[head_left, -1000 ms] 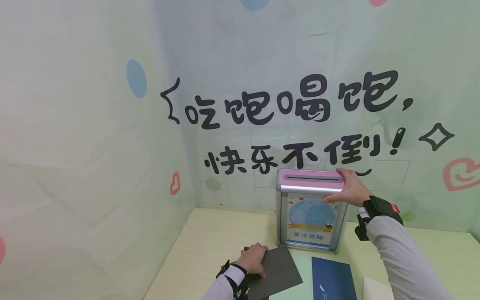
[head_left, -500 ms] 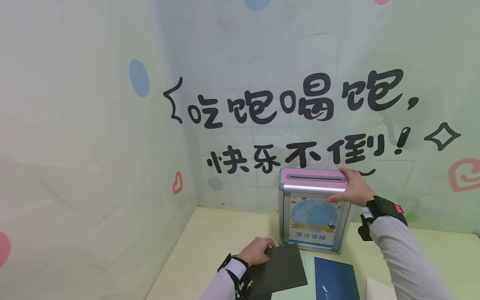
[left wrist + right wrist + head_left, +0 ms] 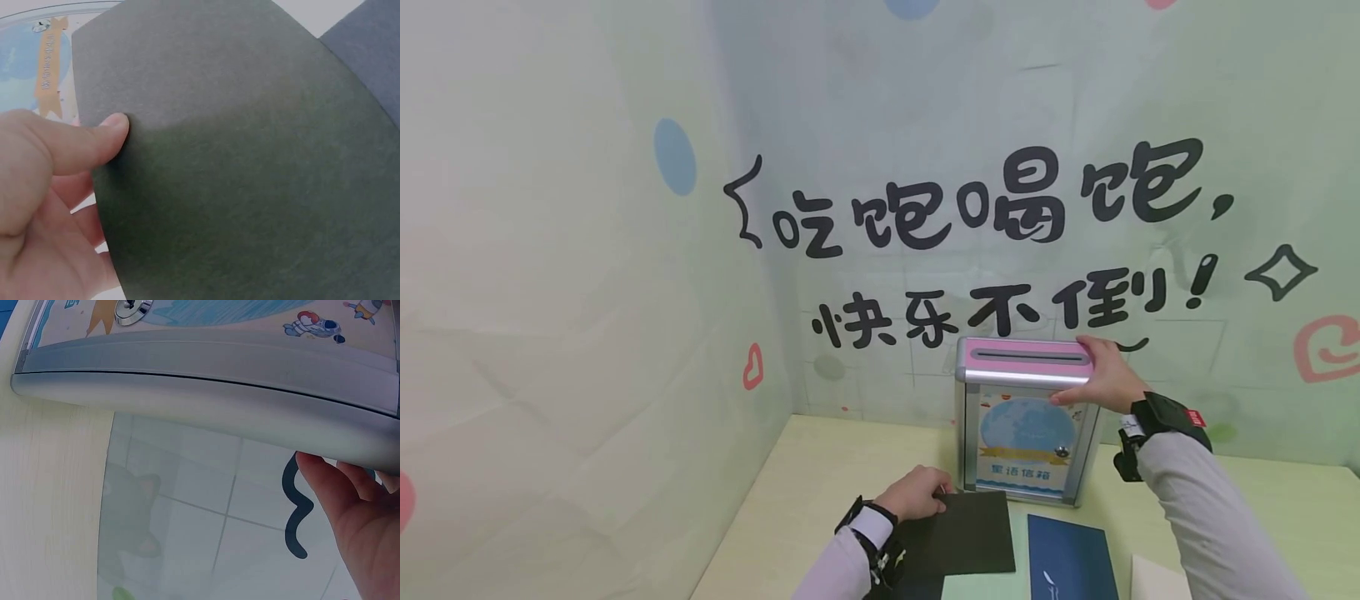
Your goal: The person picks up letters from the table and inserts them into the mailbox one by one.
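Note:
A metal letter box [image 3: 1026,421] with a pink slotted top stands upright at the back of the pale table [image 3: 820,492]; its silver edge [image 3: 206,369] fills the right wrist view. My right hand [image 3: 1105,375] grips its top right corner, fingers [image 3: 334,500] wrapped behind it. My left hand [image 3: 916,493] pinches the left edge of a dark grey sheet [image 3: 964,533], lifted just in front of the box. In the left wrist view the thumb [image 3: 94,140] presses on the sheet [image 3: 250,162].
A dark blue booklet [image 3: 1070,557] lies on the table right of the sheet, and a white sheet's corner [image 3: 1157,579] shows at the bottom edge. Printed walls close the table's left and back sides, meeting in a corner.
My left hand has taken hold of the dark sheet's edge, lifted it and turned it square to the box. My right hand has stayed on the box.

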Demonstrator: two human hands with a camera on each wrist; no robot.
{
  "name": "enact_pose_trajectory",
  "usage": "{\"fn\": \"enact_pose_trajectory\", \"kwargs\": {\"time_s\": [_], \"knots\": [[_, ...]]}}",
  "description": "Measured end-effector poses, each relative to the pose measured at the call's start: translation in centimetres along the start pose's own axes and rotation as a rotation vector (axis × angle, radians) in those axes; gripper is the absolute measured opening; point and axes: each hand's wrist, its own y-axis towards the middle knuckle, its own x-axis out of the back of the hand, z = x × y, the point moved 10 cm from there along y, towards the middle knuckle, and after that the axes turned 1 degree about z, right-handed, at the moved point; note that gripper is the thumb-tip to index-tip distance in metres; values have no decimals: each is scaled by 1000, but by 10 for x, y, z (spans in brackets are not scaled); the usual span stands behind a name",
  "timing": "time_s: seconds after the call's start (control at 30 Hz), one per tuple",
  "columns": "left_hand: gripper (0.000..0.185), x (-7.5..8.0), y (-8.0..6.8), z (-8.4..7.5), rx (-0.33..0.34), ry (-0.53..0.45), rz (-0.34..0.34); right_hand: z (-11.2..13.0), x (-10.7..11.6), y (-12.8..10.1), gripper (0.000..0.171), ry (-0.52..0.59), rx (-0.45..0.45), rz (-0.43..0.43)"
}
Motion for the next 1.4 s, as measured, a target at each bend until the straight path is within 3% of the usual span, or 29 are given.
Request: {"fn": "enact_pose_trajectory", "kwargs": {"time_s": [0.6, 1.07, 1.4], "knots": [[11, 21, 2, -28, -67, -15, -8, 1, 0, -1, 111, 3, 0, -7], [12, 38, 1, -39, -105, -83, -13, 1, 1, 0, 110, 12, 9, -16], [10, 46, 10, -42, -157, -111, -47, 1, 1, 4, 109, 18, 14, -37]]}}
